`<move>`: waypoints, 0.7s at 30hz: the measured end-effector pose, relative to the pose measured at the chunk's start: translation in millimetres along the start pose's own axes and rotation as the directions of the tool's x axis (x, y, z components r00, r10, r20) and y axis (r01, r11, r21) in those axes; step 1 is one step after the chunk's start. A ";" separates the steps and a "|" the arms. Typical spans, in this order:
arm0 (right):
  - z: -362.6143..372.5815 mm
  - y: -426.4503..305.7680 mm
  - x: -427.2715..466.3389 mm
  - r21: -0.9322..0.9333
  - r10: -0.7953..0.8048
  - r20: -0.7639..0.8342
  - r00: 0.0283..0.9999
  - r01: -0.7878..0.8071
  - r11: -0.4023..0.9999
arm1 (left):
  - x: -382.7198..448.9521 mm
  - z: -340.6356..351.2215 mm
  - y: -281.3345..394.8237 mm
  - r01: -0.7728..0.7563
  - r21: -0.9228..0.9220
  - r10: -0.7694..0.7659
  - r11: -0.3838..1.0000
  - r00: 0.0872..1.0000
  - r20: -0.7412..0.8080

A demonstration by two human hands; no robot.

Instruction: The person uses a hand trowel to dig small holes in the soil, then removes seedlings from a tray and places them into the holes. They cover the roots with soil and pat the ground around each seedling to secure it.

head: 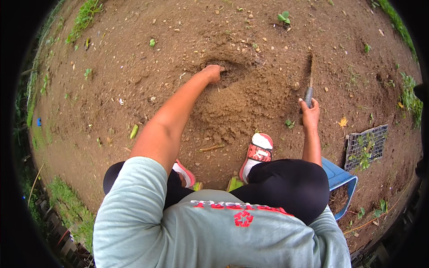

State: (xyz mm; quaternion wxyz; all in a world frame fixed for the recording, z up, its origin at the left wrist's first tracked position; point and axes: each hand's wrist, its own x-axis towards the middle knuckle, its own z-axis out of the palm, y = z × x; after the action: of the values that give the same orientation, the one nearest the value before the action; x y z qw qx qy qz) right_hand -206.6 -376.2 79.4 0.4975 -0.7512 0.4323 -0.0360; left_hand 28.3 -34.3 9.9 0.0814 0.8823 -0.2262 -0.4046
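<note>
My left hand [213,73] reaches down into a shallow hole [231,72] dug in brown soil. Its fingertips are hidden against the dark dirt there, so whether they grip anything is not visible. A mound of loose crumbly soil [241,107] lies on the near side of the hole. Off to the right, my right hand [310,114] is wrapped around the grey handle of a narrow-bladed hand tool [311,75]. The soil-coloured blade points away from me, close to the ground, seen nearly edge-on.
A black seedling tray [382,140] holding a few green plants rests at the right. Nearer stands a blue plastic stool-like object [338,174]. Small seedlings [284,17] grow from the soil, one [289,124] beside my right hand. My sandalled foot [259,150] is just below the mound.
</note>
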 end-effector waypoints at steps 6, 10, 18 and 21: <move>0.5 8.4 5.7 -0.026 -0.027 0.000 1.000 0.027 0.999 | -6.5 26.9 49.4 0.222 -0.048 -0.216 0.974 0.970 0.113; -1.9 13.0 8.2 -0.002 -0.021 0.019 1.000 0.021 1.000 | -1.9 32.9 53.3 0.268 -0.187 -0.231 0.945 0.953 0.196; 4.2 13.4 6.1 -0.068 -0.061 -0.010 0.998 0.060 0.996 | -11.4 41.0 34.2 0.201 -0.322 -0.245 0.925 0.964 -0.101; 4.6 5.0 -0.7 -0.149 -0.061 -0.058 0.996 0.051 0.987 | -12.1 36.9 34.8 0.182 -0.295 -0.220 0.938 0.971 -0.099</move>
State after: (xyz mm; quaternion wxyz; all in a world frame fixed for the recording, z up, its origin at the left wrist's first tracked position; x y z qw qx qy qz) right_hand -207.9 -373.0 73.4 0.4255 -0.7963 0.4279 -0.0414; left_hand -17.9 -57.9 5.2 0.1799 0.9044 -0.0686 -0.3807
